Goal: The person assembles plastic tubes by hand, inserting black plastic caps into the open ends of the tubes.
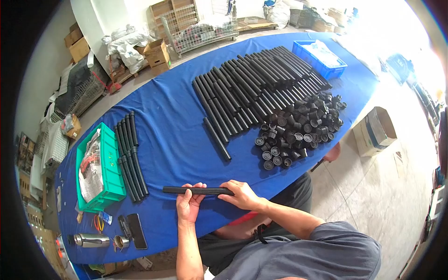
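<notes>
— Where is the black tube (198, 190) lying right now?

— It is being held just above the near edge of the desk (177, 135), over the blue cloth. Its long axis is running side to side across the person's front, roughly level and parallel to that near edge.

— Which hand is doing the holding?

— Both. The left hand (189, 205) is gripping from below near the middle of the tube, fingers curling up and over it. The right hand (242, 195) is closing over the tube's right end, palm on top. So neither hand is standing open; each is wrapping around the same tube.

— And the free end?

— It is sticking out to the left, past the left hand, pointing toward the small row of finished tubes (130, 156) beside the green crate (114, 163). That row is lying with its long axis running away from the person, so it is sitting crosswise to the held tube.

— What about the caps?

— The heap of black caps (298, 130) is lying ahead and to the right, well apart from the tube, and the right hand is the nearer one to it. The big stack of bare tubes (261, 84) is sitting farther back, behind a single loose tube (217, 139).
</notes>
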`<action>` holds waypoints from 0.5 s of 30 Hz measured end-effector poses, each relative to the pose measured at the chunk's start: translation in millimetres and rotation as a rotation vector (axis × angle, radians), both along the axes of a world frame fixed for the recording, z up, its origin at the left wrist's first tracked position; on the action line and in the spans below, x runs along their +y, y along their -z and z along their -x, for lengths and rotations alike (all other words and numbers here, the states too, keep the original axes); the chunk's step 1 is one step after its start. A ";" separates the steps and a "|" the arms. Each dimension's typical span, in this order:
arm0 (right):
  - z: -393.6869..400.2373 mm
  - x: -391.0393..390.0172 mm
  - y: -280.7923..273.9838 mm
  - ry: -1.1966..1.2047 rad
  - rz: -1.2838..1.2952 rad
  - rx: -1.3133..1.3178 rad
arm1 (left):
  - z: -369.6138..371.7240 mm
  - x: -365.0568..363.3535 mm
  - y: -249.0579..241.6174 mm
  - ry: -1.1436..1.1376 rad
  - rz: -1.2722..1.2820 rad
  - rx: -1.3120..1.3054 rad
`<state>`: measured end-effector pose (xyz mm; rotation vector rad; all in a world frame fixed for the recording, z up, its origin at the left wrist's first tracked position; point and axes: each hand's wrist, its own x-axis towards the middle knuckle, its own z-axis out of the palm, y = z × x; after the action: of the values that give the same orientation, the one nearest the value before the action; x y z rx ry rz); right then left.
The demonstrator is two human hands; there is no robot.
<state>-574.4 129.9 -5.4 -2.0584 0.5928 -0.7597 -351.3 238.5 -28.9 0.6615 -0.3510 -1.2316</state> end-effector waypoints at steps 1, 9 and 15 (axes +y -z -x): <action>-0.1 0.5 0.5 0.001 0.002 -0.006 | -0.6 0.5 0.8 0.003 0.005 -0.001; 0.1 0.0 1.2 0.006 -0.009 -0.001 | -0.1 0.2 0.6 0.002 0.003 -0.013; -1.0 2.0 1.1 0.026 0.067 0.000 | 2.2 -1.5 -4.7 -0.009 -0.019 0.021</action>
<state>-573.4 131.9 -6.5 -2.1158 0.6024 -0.8049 -353.5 236.9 -24.2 0.6655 -0.3186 -1.2338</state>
